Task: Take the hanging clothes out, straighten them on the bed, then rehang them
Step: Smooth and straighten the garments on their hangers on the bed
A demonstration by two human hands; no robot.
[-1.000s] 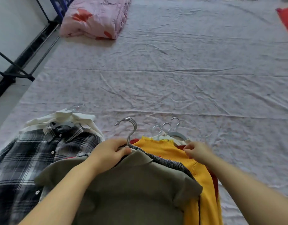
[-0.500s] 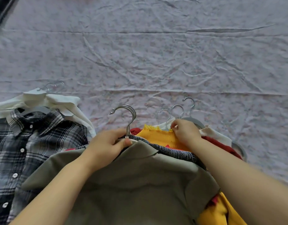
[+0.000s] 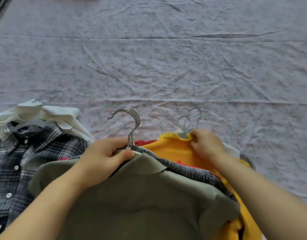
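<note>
- At 8 o'clock a plaid shirt [image 3: 28,153] lies buttoned on the bed [image 3: 166,66], collar toward 12.
- A white shirt [image 3: 59,116] shows from under it on its 12 o'clock side. Thin wire hooks [image 3: 52,96] stick out past the white collar.
- The left hand [image 3: 106,156] sits just below centre at about 7 o'clock. Its fingers are curled round the stems of the big hooks [image 3: 130,122], and the thumb presses on the hanger top at the olive collar.
- Those big hooks are steel and stacked together. They rise from the hand toward 12, with their tips pointing to 9.
- The olive shirt [image 3: 140,196] tops the near pile at 6 o'clock, between the two forearms.
- A grey knit [image 3: 184,168] edge runs along its 1-to-3 o'clock side, with slivers of a red garment [image 3: 144,142] beneath.
- The yellow top [image 3: 170,149] lies at 2 o'clock of the olive shirt, frilled neck toward 12, on a pale hanger.
- The right hand [image 3: 206,144] is at 4 o'clock of centre, and its fingers pinch the right end of that frilled neckline.
- Three small hooks [image 3: 189,116] stand just at 11 o'clock of the right hand.
- A grey hanger [image 3: 248,158] end pokes out at 3 o'clock of the right wrist, beside a bit of white cloth.
- The bed's sheet is pale and creased, and it fills the whole upper half.
</note>
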